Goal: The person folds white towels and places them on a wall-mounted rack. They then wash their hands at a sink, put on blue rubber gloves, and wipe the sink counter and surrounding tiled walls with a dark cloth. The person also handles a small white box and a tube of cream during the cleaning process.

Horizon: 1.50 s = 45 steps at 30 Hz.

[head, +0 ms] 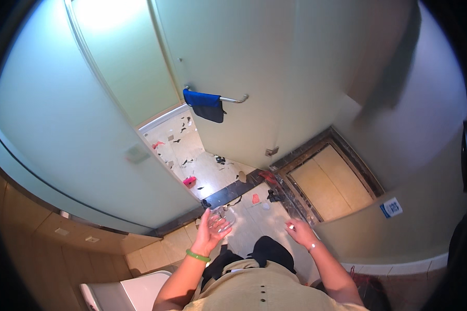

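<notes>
My left hand (213, 230), with a green bangle at its wrist, holds a clear transparent container (226, 219) in front of my body. Its exact kind is hard to tell. To the right, my right hand (299, 232) is half curled, with a small whitish spot at its fingers; whether it grips something cannot be told. On the tiled floor beyond the hands lie a pinkish-red scrap (255, 198), a crumpled black scrap (273, 196) and a red piece (267, 177) near the dark stone edging.
Frosted glass panels (81, 155) stand at left and ahead, one with a metal bar (235, 100) holding a blue and black cloth (204, 105). Scraps and a bright pink object (189, 181) lie past the dark threshold (233, 193). A white toilet (140, 291) stands at lower left.
</notes>
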Motion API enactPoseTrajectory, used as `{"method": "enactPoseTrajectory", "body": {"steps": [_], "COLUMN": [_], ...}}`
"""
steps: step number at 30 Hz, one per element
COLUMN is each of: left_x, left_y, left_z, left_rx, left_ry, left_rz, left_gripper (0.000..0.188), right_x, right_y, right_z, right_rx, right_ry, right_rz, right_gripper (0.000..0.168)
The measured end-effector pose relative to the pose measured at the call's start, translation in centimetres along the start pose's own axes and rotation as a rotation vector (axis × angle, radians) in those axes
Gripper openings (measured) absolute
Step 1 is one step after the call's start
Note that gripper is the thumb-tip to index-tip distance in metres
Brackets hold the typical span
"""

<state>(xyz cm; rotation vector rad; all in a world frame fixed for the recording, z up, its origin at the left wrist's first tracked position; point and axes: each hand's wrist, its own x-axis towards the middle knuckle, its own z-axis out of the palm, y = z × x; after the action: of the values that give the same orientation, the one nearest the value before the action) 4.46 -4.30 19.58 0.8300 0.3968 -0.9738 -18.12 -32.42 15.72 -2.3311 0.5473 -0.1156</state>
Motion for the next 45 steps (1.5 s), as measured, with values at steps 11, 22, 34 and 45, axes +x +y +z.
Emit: {"method": "enactPoseTrajectory", "body": {"steps": [11,22,34,45], "left_x": [6.7,17.0,18.1,18.1], "left_y": [4.8,11.5,16.4,22.5], "left_z": [-1.6,8.2,9.4,20.1], "left_rx": [-0.295,-0.325,-0.254,-0.495], "left_ry": [0.354,0.359,0.145,-0.627], "left_rz": [0.18,0.219,0.216,-0.368], "left_gripper": [0.056,0.047,0.056,0.065], "right_x": [43.6,72.9,62.2,27.8], "right_y": [-10.1,-14.4,-17.5,-29.0], "right_z": [6.8,11.9,-0.6,-19.5], "right_rx": [0.432,1.232,0.706,1.387], "right_ry": [0.01,0.188,0.157,0.391], "right_rz": [0.024,0.493,-0.467,0.111], "right_gripper": [0.058,0.083,0.027,0.054]}}
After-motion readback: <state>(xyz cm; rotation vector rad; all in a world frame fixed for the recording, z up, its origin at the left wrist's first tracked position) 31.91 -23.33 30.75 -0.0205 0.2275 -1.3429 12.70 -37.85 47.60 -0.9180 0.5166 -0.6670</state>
